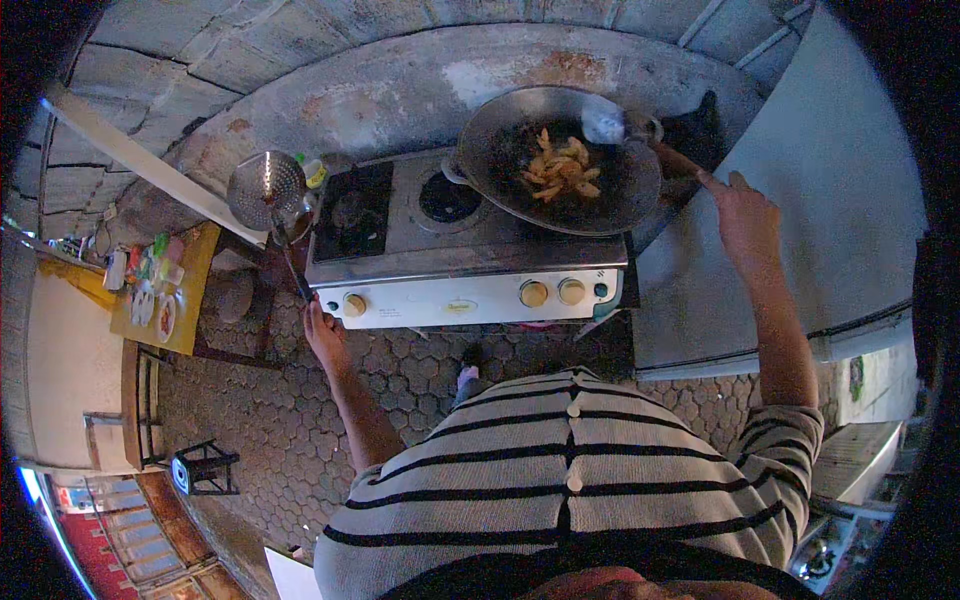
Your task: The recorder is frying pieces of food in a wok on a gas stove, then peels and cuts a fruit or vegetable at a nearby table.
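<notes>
My left hand (325, 332) is closed around the dark handle of a skimmer (266, 188) with a round perforated bowl. That bowl is raised at the left end of the stove, apart from the wok. On the right burner sits a big dark wok (490, 150) with golden-brown fried pieces (562, 172) gathered in its middle. Wrapped round the wooden handle of a spatula (604, 124) is my right hand (748, 222). The spatula's shiny metal blade is inside the wok at its far right side, beside the food.
The gas stove (440, 260) has knobs along its white front and an uncovered burner left of the wok. A concrete wall stands behind it, and a pale panel (830, 210) on the right. At far left a yellow table (200, 280) carries plates and containers. A stool (205, 468) stands lower left.
</notes>
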Demonstrator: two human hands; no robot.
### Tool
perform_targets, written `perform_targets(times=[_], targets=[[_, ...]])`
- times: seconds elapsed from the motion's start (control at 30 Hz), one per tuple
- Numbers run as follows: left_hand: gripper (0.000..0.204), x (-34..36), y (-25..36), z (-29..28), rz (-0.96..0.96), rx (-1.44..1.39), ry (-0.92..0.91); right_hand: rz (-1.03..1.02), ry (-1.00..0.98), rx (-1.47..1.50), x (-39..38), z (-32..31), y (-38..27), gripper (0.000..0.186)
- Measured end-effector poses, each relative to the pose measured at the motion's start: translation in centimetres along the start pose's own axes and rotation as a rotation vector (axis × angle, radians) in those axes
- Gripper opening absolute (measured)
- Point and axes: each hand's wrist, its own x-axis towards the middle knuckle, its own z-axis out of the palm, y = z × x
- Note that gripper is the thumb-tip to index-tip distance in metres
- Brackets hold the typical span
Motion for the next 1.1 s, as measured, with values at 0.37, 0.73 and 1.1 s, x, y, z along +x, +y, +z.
perform_targets(times=[0.37,0.73,1.1], targets=[[0.019,1.0,-0.5,-1.0,0.106,0.113,-0.065,-0.007,-0.386,0.247,0.4,0.7,-1.3,0.034],[0.018,0.9,-0.7,1.0,0.087,-0.008,-0.082,-0.011,-0.370,0.635,1.2,6.7,-2.7,0.038],[0.021,1.1,0.1,1.0,0.145,0.091,-0.102,-0.079,-0.151,0.517,-0.1,5.3,-1.2,0.042]])
